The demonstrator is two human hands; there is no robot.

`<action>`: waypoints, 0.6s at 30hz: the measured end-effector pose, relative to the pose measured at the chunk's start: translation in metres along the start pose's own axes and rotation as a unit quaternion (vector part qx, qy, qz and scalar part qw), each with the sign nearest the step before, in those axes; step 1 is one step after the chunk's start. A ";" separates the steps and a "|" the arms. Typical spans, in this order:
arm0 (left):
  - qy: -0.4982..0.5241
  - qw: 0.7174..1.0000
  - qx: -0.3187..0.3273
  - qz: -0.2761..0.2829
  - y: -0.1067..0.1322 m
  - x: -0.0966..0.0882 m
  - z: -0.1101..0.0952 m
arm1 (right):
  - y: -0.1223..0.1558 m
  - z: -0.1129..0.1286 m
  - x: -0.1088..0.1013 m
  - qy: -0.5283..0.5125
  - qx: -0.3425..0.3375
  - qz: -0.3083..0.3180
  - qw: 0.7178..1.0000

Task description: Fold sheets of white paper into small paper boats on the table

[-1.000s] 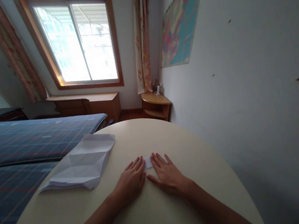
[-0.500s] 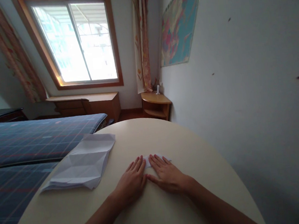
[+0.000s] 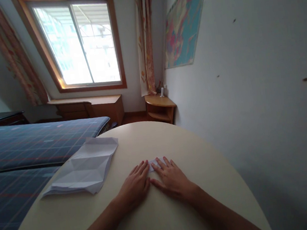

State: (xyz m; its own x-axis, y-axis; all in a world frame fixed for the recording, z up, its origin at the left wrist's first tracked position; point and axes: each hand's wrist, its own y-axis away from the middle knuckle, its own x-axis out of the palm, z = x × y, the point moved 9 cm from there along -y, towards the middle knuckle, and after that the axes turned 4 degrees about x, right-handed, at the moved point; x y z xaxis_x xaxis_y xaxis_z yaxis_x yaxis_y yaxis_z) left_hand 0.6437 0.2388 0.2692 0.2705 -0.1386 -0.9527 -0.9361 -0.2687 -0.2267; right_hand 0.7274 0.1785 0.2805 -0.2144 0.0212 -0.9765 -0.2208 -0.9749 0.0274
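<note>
A small piece of folded white paper (image 3: 153,165) lies flat on the round cream table (image 3: 201,154), mostly covered by my fingers. My left hand (image 3: 136,184) rests on the paper's left end, fingers stretched out and close together. On its right part lies my right hand (image 3: 171,179), palm down, with the fingers spread and the thumb reaching toward my left hand. How the paper is folded under the hands is hidden. To the left, a stack of creased white sheets (image 3: 84,166) sits near the table's edge.
A bed with a blue plaid mattress (image 3: 35,142) adjoins the table's left side. The white wall (image 3: 266,117) with a map (image 3: 185,27) rises on the right. Beyond the table stand a small corner shelf (image 3: 160,100) and a wooden desk (image 3: 105,100) below the window.
My right hand has shifted slightly, its fingers now spread wider over the paper, and a little more of the paper's top edge shows. My left hand has barely moved.
</note>
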 end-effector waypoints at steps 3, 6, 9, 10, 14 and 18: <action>0.001 1.000 -0.003 -0.014 -0.001 -0.002 0.000 | 0.000 0.002 -0.003 0.021 0.010 -0.013 1.000; -0.002 1.000 -0.008 -0.013 -0.002 -0.001 0.000 | 0.002 0.009 -0.005 0.044 0.006 -0.029 0.999; 0.001 1.000 -0.007 -0.015 -0.002 0.000 0.000 | 0.007 0.019 -0.008 0.051 -0.018 -0.044 0.998; 0.003 1.000 -0.006 -0.018 -0.002 0.000 0.000 | 0.008 0.021 -0.010 0.050 -0.025 -0.046 0.997; 0.006 1.000 -0.006 -0.026 -0.001 -0.002 0.001 | 0.011 0.020 -0.013 0.034 -0.039 -0.048 0.998; 0.004 1.000 -0.001 -0.024 -0.001 -0.004 0.000 | 0.008 0.013 -0.012 0.023 -0.038 -0.054 0.998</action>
State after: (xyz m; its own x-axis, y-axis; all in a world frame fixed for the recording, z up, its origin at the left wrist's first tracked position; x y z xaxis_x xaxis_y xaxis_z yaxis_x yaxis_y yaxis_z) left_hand 0.6432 0.2395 0.2732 0.3175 -0.1327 -0.9389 -0.9212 -0.2781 -0.2722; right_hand 0.7159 0.1734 0.2954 -0.1499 0.1182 -0.9816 -0.1678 -0.9815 -0.0926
